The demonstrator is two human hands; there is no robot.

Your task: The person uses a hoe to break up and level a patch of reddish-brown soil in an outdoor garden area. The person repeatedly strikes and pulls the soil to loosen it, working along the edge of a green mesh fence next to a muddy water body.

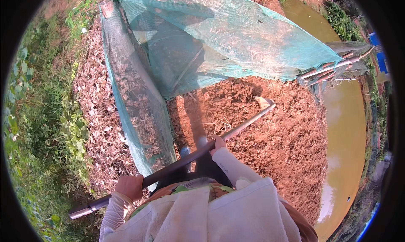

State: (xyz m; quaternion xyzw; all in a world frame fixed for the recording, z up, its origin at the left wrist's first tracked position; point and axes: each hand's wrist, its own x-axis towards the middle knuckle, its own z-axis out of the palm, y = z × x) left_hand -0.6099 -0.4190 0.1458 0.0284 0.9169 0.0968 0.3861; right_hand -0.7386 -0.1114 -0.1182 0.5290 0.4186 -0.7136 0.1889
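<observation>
A long-handled hoe [181, 162] slants across in front of me, from the lower left up to the right. My left hand [130, 187] is wrapped round the handle near its butt end. Farther up the shaft, my right hand [218, 144] grips it too, fingers closed. The pale hoe blade [263, 102] is at the far end, over loose reddish soil [270, 145]; whether it touches the soil I cannot tell. Both forearms wear light sleeves.
A green mesh net [177, 44] encloses the soil on the left and far side, tied to a post [107, 8] and to poles [337, 67]. Muddy water [344, 128] lies on the right. Dry leaves [99, 115] and green plants [46, 107] cover the left.
</observation>
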